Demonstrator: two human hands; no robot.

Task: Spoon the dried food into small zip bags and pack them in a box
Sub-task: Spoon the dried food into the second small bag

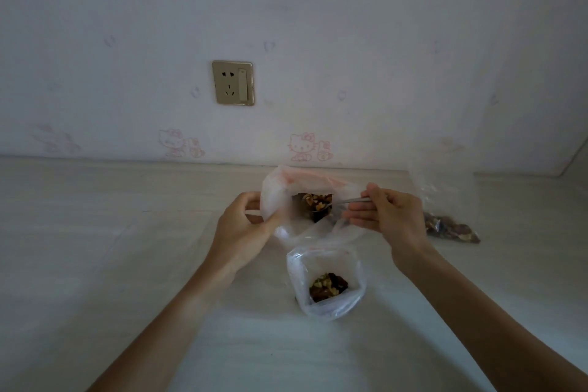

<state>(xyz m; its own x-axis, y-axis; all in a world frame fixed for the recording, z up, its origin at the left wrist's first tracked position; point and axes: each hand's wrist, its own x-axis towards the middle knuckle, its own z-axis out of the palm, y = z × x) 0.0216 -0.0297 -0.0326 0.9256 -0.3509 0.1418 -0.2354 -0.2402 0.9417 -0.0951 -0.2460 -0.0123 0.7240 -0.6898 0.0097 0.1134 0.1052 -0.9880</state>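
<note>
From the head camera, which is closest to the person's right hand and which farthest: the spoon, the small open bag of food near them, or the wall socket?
1. The spoon, gripped in the right hand itself, its bowl over the big bag.
2. The small open bag, on the table just below the hand, nearer the person.
3. The wall socket, up on the wall, far left.

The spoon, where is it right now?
In the head view, the spoon is right of centre, pinched by the right hand, its loaded bowl inside the mouth of the large plastic bag that the left hand holds open.
</note>
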